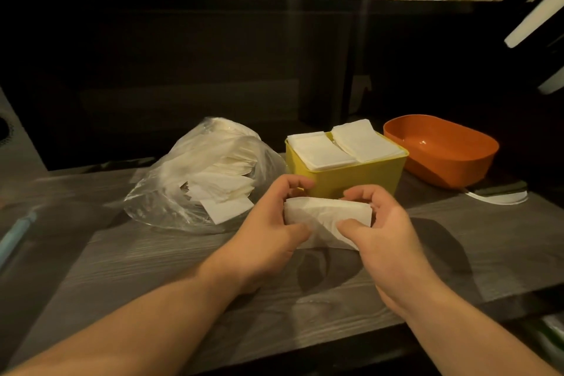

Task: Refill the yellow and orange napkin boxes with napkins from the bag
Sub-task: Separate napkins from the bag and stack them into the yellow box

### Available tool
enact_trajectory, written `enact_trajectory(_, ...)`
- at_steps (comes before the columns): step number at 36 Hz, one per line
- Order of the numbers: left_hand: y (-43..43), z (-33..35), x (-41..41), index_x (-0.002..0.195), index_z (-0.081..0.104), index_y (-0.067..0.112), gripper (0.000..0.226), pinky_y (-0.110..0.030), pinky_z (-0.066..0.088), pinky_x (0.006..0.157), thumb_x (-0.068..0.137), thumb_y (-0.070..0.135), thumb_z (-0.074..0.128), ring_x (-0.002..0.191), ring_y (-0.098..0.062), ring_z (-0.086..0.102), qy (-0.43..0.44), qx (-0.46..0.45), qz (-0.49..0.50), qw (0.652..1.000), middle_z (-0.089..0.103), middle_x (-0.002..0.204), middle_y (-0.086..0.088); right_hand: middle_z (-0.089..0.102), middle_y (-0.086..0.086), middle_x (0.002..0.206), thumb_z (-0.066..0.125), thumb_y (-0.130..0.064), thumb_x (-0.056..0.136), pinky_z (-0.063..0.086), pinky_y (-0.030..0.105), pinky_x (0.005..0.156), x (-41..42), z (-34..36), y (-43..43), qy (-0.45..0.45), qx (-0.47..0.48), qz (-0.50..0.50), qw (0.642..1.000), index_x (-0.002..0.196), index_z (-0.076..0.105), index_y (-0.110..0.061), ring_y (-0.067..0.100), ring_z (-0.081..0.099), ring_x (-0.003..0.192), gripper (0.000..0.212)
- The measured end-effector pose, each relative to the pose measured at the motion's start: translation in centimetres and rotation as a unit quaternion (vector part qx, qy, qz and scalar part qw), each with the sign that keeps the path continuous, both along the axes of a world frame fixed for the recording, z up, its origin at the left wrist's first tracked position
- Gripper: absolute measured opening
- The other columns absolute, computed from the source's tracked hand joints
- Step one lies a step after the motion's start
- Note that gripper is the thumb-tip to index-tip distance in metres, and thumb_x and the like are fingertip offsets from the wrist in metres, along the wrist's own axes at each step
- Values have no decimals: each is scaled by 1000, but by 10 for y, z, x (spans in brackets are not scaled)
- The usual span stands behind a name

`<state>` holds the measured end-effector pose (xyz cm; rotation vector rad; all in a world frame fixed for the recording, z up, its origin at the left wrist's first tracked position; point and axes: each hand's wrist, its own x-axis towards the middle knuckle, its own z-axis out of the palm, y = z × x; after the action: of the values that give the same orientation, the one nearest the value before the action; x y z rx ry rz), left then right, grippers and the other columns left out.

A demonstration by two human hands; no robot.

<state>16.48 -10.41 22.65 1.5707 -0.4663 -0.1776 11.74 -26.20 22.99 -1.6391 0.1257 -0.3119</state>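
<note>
White napkins sit pinched between our left hand and right hand, each grip closed on one end, held above the surface at 6 o'clock from the full yellow box. Thin and loose, the stack could fan or slip if we ease off. We judge the orange box, empty at 2 o'clock, comes next; the bag lies at 10 o'clock.
</note>
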Motion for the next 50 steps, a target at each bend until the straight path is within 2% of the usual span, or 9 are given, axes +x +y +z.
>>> enact_trajectory(6, 0, 0, -4, 109, 62, 36, 46, -67, 51, 88, 75, 5, 63, 98, -43, 62, 9, 3, 29, 1000, 61, 114, -16, 65, 4, 101, 66, 9, 85, 53, 19, 61, 1, -4, -4, -2, -1, 3, 1000, 104, 61, -29, 19, 66, 91, 42)
enact_trajectory(11, -1, 2, -6, 101, 60, 35, 34, -62, 53, 85, 78, 10, 61, 91, -30, 60, 32, 8, 15, 999, 61, 112, -22, 65, 4, 102, 66, 7, 85, 56, 22, 65, 4, -6, 0, -11, -21, 11, 1000, 103, 61, -29, 19, 65, 94, 40)
enact_trajectory(17, 1, 3, -4, 104, 58, 33, 33, -68, 50, 93, 83, 9, 64, 106, -48, 61, 40, 16, 25, 999, 63, 112, -25, 68, 1, 103, 68, 3, 88, 58, 22, 64, 5, -4, -5, -2, -12, 30, 999, 107, 63, -30, 17, 67, 93, 38)
enact_trajectory(21, 8, 4, 0, 117, 54, 29, 44, -52, 58, 92, 90, -4, 66, 107, -35, 65, 19, 50, 31, 998, 70, 107, -10, 68, -8, 101, 70, -6, 89, 52, 16, 63, 4, 9, -20, -4, -143, 90, 986, 103, 61, -34, 9, 66, 94, 33)
enact_trajectory(25, 12, 17, -1, 122, 52, 33, 53, -44, 60, 92, 88, -2, 71, 102, -20, 71, 21, 67, 4, 997, 75, 101, 2, 58, -23, 101, 69, -10, 88, 52, 18, 75, 1, 31, -33, -23, -310, 170, 935, 99, 54, -43, -2, 57, 95, 38)
enact_trajectory(32, 1, 49, -2, 125, 53, 27, 57, -46, 60, 90, 83, -5, 75, 103, -26, 72, -25, 79, -36, 996, 73, 107, -6, 53, -37, 105, 68, -19, 89, 56, 18, 79, -3, 75, -57, -9, -435, 276, 857, 99, 57, -57, -10, 56, 99, 41)
enact_trajectory(38, -17, 83, 6, 118, 60, 23, 55, -42, 63, 80, 77, -7, 78, 96, -29, 71, -90, 57, -12, 994, 67, 112, -9, 56, -35, 114, 68, -25, 90, 57, 25, 85, 10, 103, -79, -10, -451, 313, 836, 105, 61, -63, -10, 56, 103, 42)
enact_trajectory(44, -29, 114, 17, 116, 60, 22, 56, -34, 62, 73, 75, -12, 75, 88, -24, 73, -109, 1, 5, 994, 73, 89, 2, 57, -29, 113, 70, -32, 88, 59, 34, 87, 18, 118, -102, -38, -408, 335, 849, 108, 64, -61, 6, 62, 107, 36)
enact_trajectory(50, -46, 129, 21, 121, 59, 21, 59, -40, 63, 79, 76, -14, 74, 88, -27, 73, -118, 28, -23, 992, 73, 90, -1, 54, -24, 128, 70, -51, 75, 51, 33, 95, 26, 132, -117, -121, -398, 330, 847, 101, 71, -46, 2, 55, 116, 27)
